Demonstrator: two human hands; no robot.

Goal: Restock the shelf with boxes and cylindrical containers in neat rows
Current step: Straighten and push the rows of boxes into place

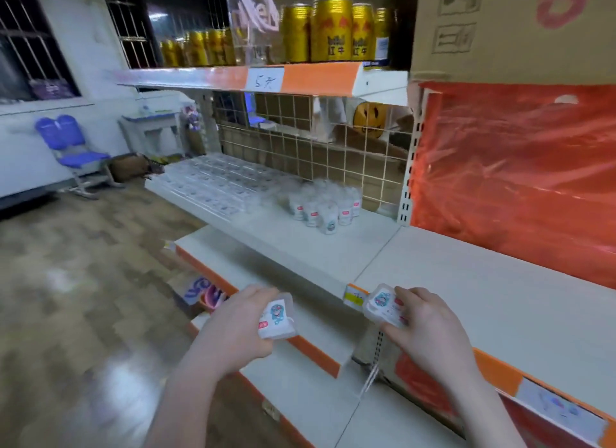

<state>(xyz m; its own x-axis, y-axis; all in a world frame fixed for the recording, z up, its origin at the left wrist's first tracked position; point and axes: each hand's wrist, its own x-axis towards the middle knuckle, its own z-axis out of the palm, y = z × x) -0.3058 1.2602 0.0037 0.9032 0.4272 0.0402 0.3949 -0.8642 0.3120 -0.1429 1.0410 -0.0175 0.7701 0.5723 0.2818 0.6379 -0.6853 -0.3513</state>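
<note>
My left hand (240,321) grips a small clear plastic box (276,317) with a cartoon sticker, held below the front edge of the middle shelf (300,247). My right hand (430,324) grips a second clear box (383,306) of the same kind, level with the shelf's orange edge strip. On the middle shelf, a cluster of small white cylindrical containers (325,207) stands near the back right. Rows of clear boxes (213,181) lie packed to their left.
Gold drink cans (330,30) line the top shelf. A cardboard carton (513,30) and a red plastic sheet (513,174) fill the right bay. A lower shelf (300,381) juts out under my hands. A blue chair (73,151) stands far left on the wooden floor.
</note>
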